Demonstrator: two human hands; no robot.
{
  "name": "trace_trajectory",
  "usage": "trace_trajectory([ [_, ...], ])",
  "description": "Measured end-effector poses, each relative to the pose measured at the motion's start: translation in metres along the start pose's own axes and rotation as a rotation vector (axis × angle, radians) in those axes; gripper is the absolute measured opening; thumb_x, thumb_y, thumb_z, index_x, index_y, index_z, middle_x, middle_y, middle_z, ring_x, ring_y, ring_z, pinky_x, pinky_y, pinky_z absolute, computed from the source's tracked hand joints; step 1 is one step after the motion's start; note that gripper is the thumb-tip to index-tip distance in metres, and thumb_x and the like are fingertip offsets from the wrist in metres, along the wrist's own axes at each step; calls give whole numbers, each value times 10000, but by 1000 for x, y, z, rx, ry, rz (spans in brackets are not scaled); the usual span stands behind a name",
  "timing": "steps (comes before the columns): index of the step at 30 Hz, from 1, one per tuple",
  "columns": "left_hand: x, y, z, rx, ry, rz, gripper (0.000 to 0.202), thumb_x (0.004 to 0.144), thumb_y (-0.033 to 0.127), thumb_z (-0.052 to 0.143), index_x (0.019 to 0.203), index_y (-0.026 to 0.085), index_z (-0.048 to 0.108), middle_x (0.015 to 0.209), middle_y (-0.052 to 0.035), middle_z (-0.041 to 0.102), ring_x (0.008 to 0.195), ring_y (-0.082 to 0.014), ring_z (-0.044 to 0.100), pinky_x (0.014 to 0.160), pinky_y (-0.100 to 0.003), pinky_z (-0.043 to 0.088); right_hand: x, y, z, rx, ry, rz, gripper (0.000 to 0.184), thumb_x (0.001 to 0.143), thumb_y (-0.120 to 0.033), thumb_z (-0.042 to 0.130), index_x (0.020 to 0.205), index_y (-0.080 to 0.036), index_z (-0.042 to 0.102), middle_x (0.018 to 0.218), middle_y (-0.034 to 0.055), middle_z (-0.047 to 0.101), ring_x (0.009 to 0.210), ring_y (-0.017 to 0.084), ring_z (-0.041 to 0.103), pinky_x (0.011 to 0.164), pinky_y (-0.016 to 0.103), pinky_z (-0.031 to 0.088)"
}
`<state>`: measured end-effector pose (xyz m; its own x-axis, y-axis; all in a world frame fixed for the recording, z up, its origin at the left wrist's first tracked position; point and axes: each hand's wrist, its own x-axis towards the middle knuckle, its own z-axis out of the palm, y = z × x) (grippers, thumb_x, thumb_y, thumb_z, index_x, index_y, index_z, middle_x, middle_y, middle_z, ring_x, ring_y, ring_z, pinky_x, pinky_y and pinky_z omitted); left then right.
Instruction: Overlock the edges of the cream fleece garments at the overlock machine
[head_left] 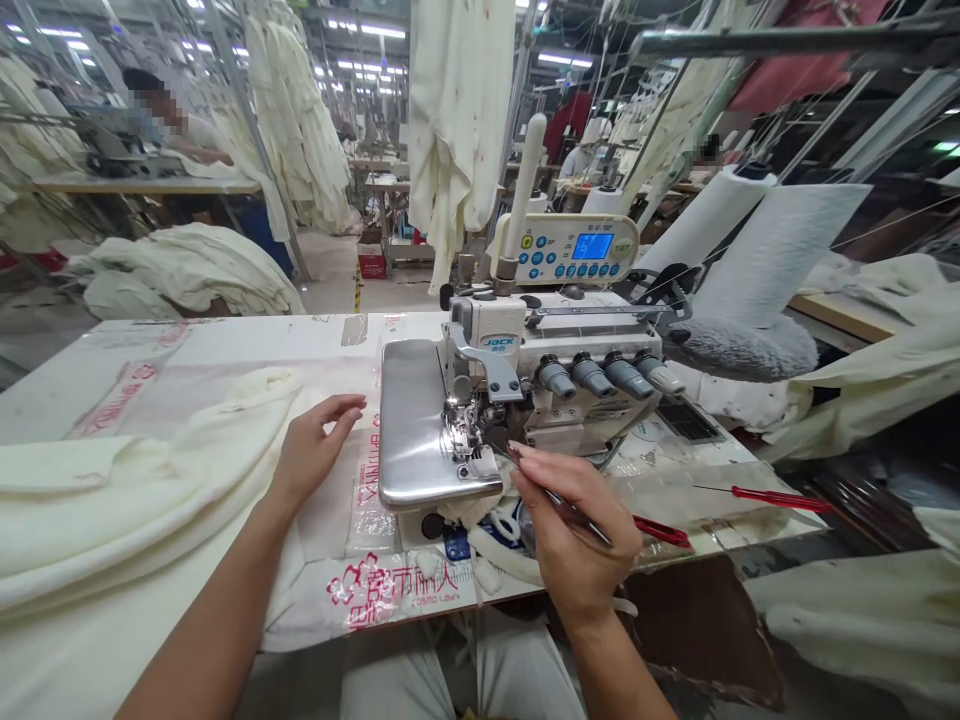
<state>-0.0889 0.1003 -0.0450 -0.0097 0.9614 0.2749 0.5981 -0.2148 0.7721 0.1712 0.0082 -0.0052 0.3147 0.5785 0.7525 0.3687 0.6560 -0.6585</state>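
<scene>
My right hand [574, 530] is closed on a thin pair of tweezers [577, 512], whose tip reaches toward the needle area [469, 440] of a white overlock sewing machine [525, 380]. My left hand [319, 445] rests open, fingers loosely curled, on the plastic-covered table [225, 345] just left of the machine's shiny metal plate [416, 430]. Cream fabric [112, 500] lies under and left of my left forearm.
A red-handled tool [780, 498] lies on the table's right end, another red-handled tool [664, 532] near my right hand. White thread cones [772, 250] stand behind the machine. Cream garments hang and pile all around. Another person [161, 115] works at a far-left table.
</scene>
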Motion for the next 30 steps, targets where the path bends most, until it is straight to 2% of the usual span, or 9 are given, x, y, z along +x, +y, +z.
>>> trace_trajectory([
  [2,0,1,0,-8,-3,6,339,856,454,483,1033,211,641,1077,-53,674,949,-215,642,883,-339,470,-1,2,-3,-94,-44,-42,223,720,-40,679,855,-216,694,848,34,702,785,177,663,713,329,561],
  [7,-3,4,1,42,-1,17,300,865,433,479,994,228,656,1053,-28,683,961,-201,635,835,-298,473,-5,6,6,-176,38,-103,216,705,-31,682,832,-205,669,804,29,685,757,171,649,693,316,548],
  [14,-2,1,2,101,-35,34,289,870,418,468,994,240,658,1043,-10,687,972,-194,618,760,-273,467,-14,17,18,-205,-41,-187,253,732,-13,640,898,-203,655,881,53,695,820,176,657,734,324,555],
  [17,-2,1,1,113,-39,49,311,873,419,452,1009,229,657,1053,-27,685,977,-207,614,781,-289,469,-14,18,22,-103,57,-51,174,731,-42,657,807,-199,665,822,38,690,778,169,665,706,308,567],
  [21,-1,1,3,110,-56,45,332,870,434,443,1012,224,657,1057,-42,683,972,-218,617,784,-303,482,-7,10,27,298,277,334,81,718,-135,711,729,-172,639,745,3,663,692,170,692,631,290,603],
  [23,-1,1,3,87,-59,45,330,868,435,445,1005,222,658,1057,-45,683,975,-221,619,783,-306,491,-2,5,29,480,298,492,116,710,-172,724,724,-157,610,710,-3,667,656,182,701,599,272,607],
  [25,-3,7,2,45,-39,53,315,870,420,455,1006,215,652,1045,-43,685,961,-215,628,808,-309,493,3,1,29,558,296,578,161,685,-184,742,714,-147,588,679,-4,673,655,190,704,594,244,604],
  [27,-9,21,-3,32,4,110,286,876,388,467,1010,210,645,1038,-39,684,958,-204,629,850,-310,483,7,-3,29,582,295,600,181,662,-182,756,701,-141,584,667,-4,675,657,192,704,599,233,602],
  [30,-24,62,-10,66,43,261,234,879,345,492,1002,221,647,996,-27,685,921,-185,626,836,-292,483,12,-9,29,608,293,586,161,670,-175,752,692,-137,597,668,3,680,650,186,703,605,235,603],
])
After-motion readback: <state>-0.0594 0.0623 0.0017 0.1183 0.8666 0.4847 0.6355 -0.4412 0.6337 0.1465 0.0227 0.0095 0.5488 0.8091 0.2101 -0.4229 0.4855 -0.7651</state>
